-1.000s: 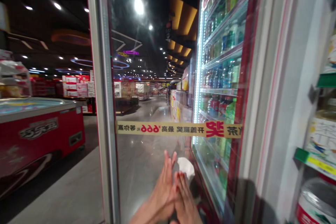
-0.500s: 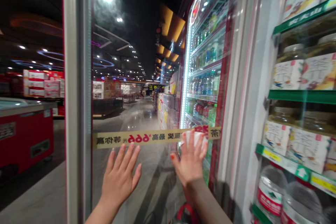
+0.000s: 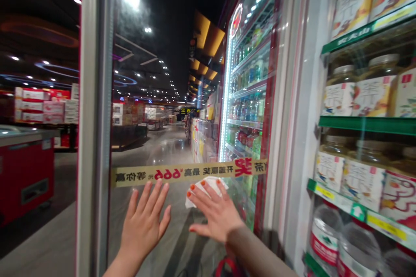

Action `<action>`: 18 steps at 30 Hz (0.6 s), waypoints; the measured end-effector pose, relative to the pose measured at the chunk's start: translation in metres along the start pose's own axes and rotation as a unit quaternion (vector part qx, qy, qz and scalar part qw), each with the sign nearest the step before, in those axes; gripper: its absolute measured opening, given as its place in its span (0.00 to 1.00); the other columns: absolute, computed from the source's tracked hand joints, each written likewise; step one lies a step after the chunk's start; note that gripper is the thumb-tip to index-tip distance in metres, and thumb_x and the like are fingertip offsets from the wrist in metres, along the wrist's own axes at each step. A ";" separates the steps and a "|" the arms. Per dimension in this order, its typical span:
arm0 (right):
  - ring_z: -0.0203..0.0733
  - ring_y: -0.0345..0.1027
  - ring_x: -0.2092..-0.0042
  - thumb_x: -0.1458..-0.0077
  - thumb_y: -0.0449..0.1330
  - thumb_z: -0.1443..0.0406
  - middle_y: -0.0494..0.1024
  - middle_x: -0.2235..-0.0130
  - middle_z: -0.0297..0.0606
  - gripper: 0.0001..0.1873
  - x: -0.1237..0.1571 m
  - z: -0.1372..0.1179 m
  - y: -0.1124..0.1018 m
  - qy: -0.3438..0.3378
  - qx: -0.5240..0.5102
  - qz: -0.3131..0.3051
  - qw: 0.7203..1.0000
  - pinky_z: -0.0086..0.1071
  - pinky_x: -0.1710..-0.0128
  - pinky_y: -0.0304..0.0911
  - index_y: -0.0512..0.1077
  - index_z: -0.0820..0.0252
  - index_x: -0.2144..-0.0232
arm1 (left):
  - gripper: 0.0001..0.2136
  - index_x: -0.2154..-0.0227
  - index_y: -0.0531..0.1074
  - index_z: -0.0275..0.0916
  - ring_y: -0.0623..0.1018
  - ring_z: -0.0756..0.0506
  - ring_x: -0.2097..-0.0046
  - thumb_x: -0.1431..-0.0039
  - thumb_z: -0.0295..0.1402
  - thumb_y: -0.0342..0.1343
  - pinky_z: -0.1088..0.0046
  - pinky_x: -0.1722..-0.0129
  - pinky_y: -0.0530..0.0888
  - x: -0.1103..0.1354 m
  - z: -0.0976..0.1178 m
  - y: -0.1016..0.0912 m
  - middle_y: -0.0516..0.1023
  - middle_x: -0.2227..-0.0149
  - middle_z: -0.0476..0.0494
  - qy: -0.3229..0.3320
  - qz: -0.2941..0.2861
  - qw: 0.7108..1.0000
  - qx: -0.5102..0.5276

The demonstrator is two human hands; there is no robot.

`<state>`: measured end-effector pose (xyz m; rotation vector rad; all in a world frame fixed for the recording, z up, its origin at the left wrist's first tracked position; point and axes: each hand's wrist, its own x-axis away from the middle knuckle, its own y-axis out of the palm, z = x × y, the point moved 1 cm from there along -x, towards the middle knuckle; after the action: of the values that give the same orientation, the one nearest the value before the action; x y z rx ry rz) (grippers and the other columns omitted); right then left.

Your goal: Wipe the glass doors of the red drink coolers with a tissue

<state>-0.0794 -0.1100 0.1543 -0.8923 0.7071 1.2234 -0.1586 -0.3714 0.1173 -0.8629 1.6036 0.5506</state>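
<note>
An open glass cooler door [image 3: 182, 95] stands in front of me, with a yellow printed strip [image 3: 182, 173] across it. My left hand [image 3: 144, 223] lies flat on the glass just under the strip, fingers spread. My right hand [image 3: 212, 212] presses a white cloth [image 3: 204, 188] against the glass below the strip, fingers stretched over it.
To the right is the cooler interior with green shelves [image 3: 367, 123] of boxed drinks and large water bottles [image 3: 325, 238]. Another lit drinks cooler [image 3: 250, 95] shows through the glass. A red chest freezer [image 3: 22, 169] stands at the left across the shop aisle.
My right hand with the cloth has slid left and down along the glass, from the strip's right end to under its middle. The left hand stays flat on the glass.
</note>
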 end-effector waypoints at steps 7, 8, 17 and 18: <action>0.71 0.21 0.19 0.24 0.40 0.46 0.33 0.18 0.44 0.41 -0.081 0.116 -0.014 0.366 0.025 -0.032 0.930 0.85 0.29 0.36 0.32 0.52 0.19 | 0.35 0.22 0.53 0.44 0.49 0.46 0.18 0.27 0.41 0.56 0.58 0.18 0.42 0.000 -0.002 0.003 0.58 0.23 0.45 -0.001 0.001 1.000 -0.014; 0.72 0.20 0.19 0.24 0.40 0.46 0.32 0.18 0.45 0.42 -0.089 0.113 -0.015 0.359 0.024 -0.042 0.932 0.84 0.29 0.37 0.32 0.54 0.19 | 0.35 0.22 0.54 0.44 0.49 0.45 0.18 0.28 0.41 0.57 0.58 0.18 0.42 0.000 -0.002 0.003 0.59 0.23 0.45 -0.004 0.001 1.000 -0.013; 0.56 0.47 0.21 0.30 0.54 0.41 0.59 0.22 0.33 0.39 -0.089 0.083 -0.034 0.006 -0.026 -0.093 0.995 0.58 0.21 0.46 0.58 0.44 0.24 | 0.37 0.22 0.55 0.45 0.53 0.43 0.19 0.30 0.41 0.60 0.56 0.18 0.45 0.000 -0.010 -0.002 0.65 0.25 0.42 0.007 -0.018 0.999 0.047; 0.66 0.38 0.19 0.27 0.48 0.42 0.51 0.20 0.46 0.42 -0.101 0.108 -0.039 0.057 -0.018 -0.085 0.995 0.68 0.23 0.41 0.53 0.58 0.22 | 0.38 0.22 0.54 0.45 0.54 0.41 0.19 0.31 0.41 0.60 0.55 0.18 0.45 0.001 -0.012 -0.004 0.64 0.25 0.42 0.016 -0.029 0.998 0.054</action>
<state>-0.0641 -0.0684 0.3001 -1.0376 0.6862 1.0436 -0.1631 -0.3830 0.1193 -0.8374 1.6172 0.4078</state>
